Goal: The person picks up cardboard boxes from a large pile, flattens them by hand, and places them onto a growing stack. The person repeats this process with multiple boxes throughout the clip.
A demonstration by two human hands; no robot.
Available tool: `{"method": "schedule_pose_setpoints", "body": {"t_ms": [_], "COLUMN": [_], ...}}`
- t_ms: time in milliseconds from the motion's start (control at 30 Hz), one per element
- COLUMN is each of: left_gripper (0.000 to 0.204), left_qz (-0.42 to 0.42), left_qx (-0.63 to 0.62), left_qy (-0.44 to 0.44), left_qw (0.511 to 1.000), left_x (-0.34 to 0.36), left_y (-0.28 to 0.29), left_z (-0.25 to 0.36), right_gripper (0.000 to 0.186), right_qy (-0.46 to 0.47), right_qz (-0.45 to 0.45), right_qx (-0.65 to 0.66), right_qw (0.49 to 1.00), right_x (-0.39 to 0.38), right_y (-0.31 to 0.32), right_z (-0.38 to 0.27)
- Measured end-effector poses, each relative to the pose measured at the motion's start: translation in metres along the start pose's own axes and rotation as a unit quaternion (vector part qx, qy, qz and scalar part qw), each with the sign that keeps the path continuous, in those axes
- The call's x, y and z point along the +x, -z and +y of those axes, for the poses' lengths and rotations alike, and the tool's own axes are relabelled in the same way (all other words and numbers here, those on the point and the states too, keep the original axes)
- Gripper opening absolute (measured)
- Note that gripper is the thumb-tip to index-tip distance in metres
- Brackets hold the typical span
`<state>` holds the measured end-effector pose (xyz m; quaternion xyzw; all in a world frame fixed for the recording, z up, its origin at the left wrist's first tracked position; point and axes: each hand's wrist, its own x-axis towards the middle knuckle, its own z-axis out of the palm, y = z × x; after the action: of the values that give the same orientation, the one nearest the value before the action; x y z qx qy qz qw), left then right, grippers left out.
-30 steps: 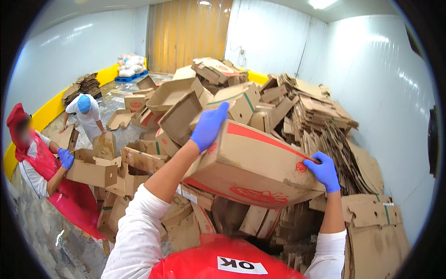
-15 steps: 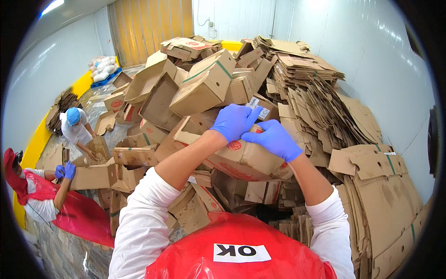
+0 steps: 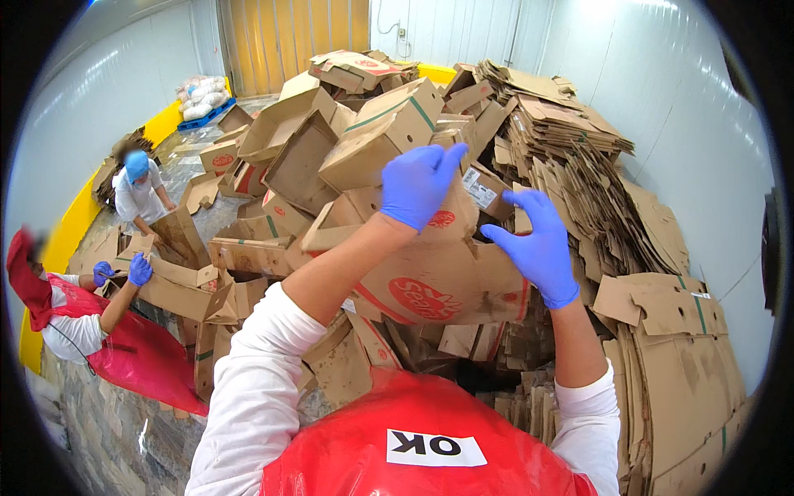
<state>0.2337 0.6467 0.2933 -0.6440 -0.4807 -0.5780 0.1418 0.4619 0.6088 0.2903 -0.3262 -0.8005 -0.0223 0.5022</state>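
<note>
A brown cardboard box [image 3: 488, 277] with red print lies tilted in front of me. My left hand [image 3: 420, 188], in a blue glove, is at the box's upper left, beside a raised flap [image 3: 451, 213] with a small red emblem. Its fingers are curled at the flap's edge, one digit sticking out; the fingertips are partly hidden. My right hand [image 3: 539, 246], also blue-gloved, is over the box's right end with thumb and fingers spread, holding nothing. A box with a white label [image 3: 479, 188] sits just beyond, between the hands.
Loose boxes [image 3: 376, 136] are heaped ahead. Flattened cardboard stacks [image 3: 678, 355] stand to the right. At left, a person in a red apron [image 3: 136, 355] handles a box, and a person in a blue cap [image 3: 141, 186] bends over another. Bags [image 3: 203, 95] rest on a blue pallet behind.
My hands have moved apart: the left up, the right off the box to the right, its fingers spreading. The flap has risen, and more of the box's printed side shows.
</note>
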Motion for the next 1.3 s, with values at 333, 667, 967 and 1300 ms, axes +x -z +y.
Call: {"method": "schedule_pose_setpoints", "body": {"t_ms": [333,667,967,1300], "left_gripper": [0.039,0.072,0.061,0.054], "left_qz": [-0.077,-0.275,-0.053,-0.171], "left_qx": [-0.098,-0.44,-0.404,-0.349], "left_qy": [-0.023,0.498,0.395,0.214], "left_qw": [0.992,0.695,0.823,0.896], "left_x": [-0.011,-0.134,-0.13,-0.129], "left_y": [0.028,0.036,0.011,-0.013], "left_z": [0.03,-0.204,-0.104,-0.006], "right_gripper": [0.03,0.024,0.059,0.074], "right_qy": [-0.255,-0.255,-0.344,-0.142], "right_qz": [-0.25,-0.188,-0.155,-0.155], "right_qx": [0.247,0.233,0.16,0.154], "right_qw": [0.901,0.92,0.912,0.966], "right_x": [-0.031,-0.034,-0.056,-0.031], "right_y": [-0.003,0.086,0.132,0.032], "right_z": [0.03,0.041,0.105,-0.013]}}
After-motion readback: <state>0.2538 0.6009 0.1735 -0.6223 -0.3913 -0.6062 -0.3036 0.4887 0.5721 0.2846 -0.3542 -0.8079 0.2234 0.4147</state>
